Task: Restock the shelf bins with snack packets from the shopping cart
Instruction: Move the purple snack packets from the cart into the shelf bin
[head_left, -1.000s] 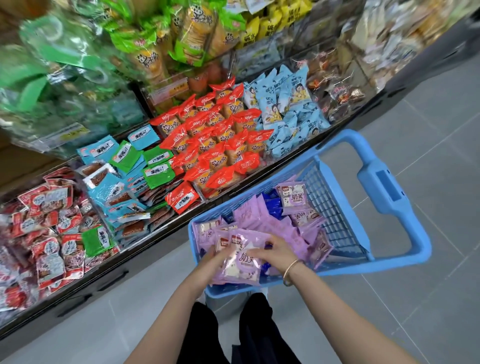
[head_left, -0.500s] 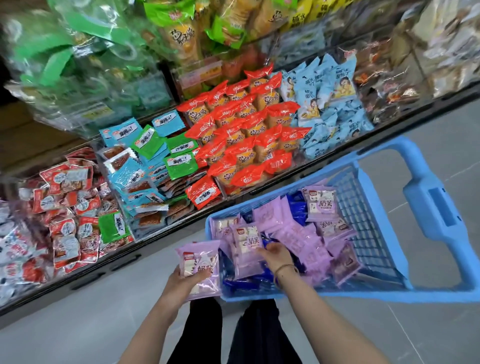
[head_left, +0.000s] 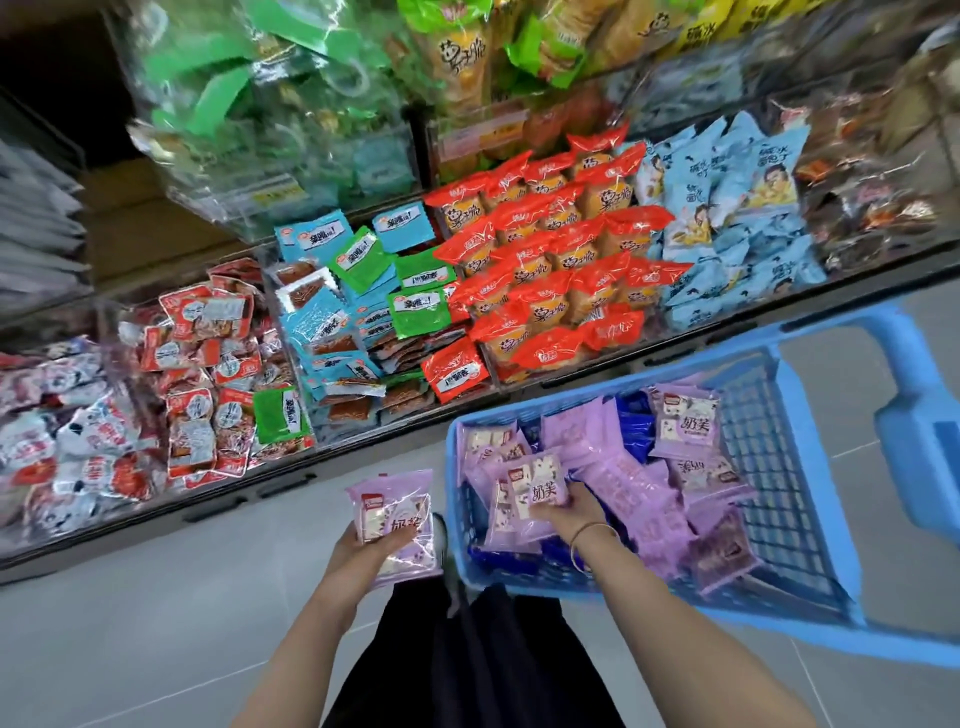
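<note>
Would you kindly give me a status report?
Left hand holds purple packet beside blue cart. Right hand grips second packet inside cart. Nothing blocks shelf bins.

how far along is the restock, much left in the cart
Done: nothing purple shows in the shelf bins, so little looks shelved. In hand: the left hand holds one purple packet outside the cart; the right hand grips a second packet inside it. Left: a heap of purple packets and some blue packets lie in the cart, so most of the job likely remains.
</note>
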